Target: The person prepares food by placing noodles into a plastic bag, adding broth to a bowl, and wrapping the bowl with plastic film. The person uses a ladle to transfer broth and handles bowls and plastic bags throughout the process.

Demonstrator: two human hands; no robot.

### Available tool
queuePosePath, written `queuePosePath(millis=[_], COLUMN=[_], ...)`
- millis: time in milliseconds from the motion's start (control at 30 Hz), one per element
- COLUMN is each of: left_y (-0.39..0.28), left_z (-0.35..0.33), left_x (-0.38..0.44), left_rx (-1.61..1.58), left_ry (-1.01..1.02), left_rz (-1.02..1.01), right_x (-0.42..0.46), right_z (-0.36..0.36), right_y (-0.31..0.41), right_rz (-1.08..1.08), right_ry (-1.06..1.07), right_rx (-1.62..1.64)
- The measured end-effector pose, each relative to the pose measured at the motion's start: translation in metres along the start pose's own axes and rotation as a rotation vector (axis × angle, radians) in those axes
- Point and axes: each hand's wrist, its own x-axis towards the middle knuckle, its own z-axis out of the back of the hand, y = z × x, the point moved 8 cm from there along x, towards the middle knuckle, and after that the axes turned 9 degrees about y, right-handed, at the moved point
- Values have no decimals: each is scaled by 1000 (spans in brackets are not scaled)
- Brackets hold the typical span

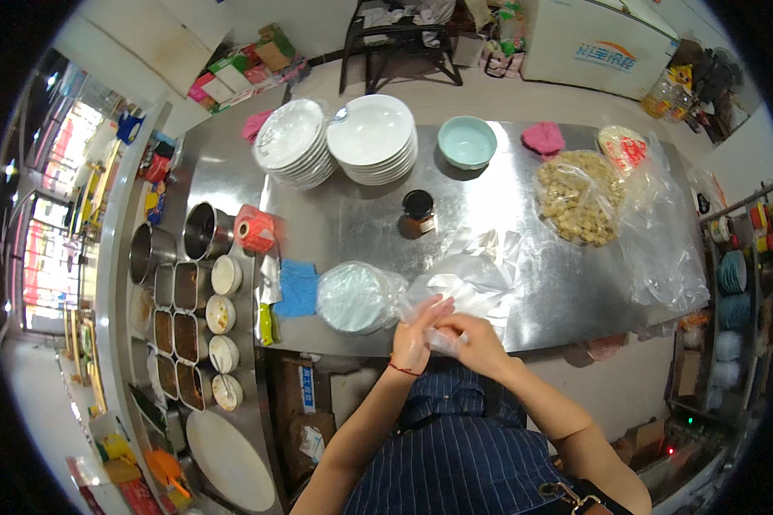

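Both hands meet at the front edge of a steel table [354, 215]. My left hand [413, 338] is raised with its fingers stretched out and blurred; thin clear plastic lies against it. My right hand [480, 344] pinches a crumpled piece of clear plastic film [446, 341] beside the left palm. Whether this film is a bag or a thin glove is hard to tell. Just beyond the hands lies a loose clear plastic bag [473, 283]. To their left, a stack of pale dishes [354, 297] is wrapped in clear plastic.
Farther back stand two stacks of white plates [370, 132] [290, 138], a pale green bowl [467, 143] and a dark-lidded jar [419, 209]. A bag of pale cubed food [580, 196] sits right. Leftward are a blue cloth [298, 288], steel containers [190, 338] and small white bowls [224, 354].
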Motion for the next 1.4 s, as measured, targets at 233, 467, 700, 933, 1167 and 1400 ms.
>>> queuePosePath(millis=[233, 467, 700, 933, 1167, 1400], left_y=[-37, -78, -118, -95, -114, -149], left_z=[39, 89, 74, 113, 198, 111], left_x=[-68, -109, -140, -147, -174, -130], left_rx=[-203, 136, 1019, 106, -164, 226], left_ry=[-45, -172, -300, -116, 24, 356], left_rz=[10, -199, -230, -245, -216, -34], right_x=[29, 48, 38, 36, 53, 64], right_z=[-17, -74, -152, -202, -147, -193], right_y=[-30, -43, -26, 1, 21, 27], right_rz=[-154, -262, -508, -557, -247, -367], right_ry=[-1, 53, 166, 119, 231, 749], right_rx=[179, 445, 770, 1463, 1612, 1745])
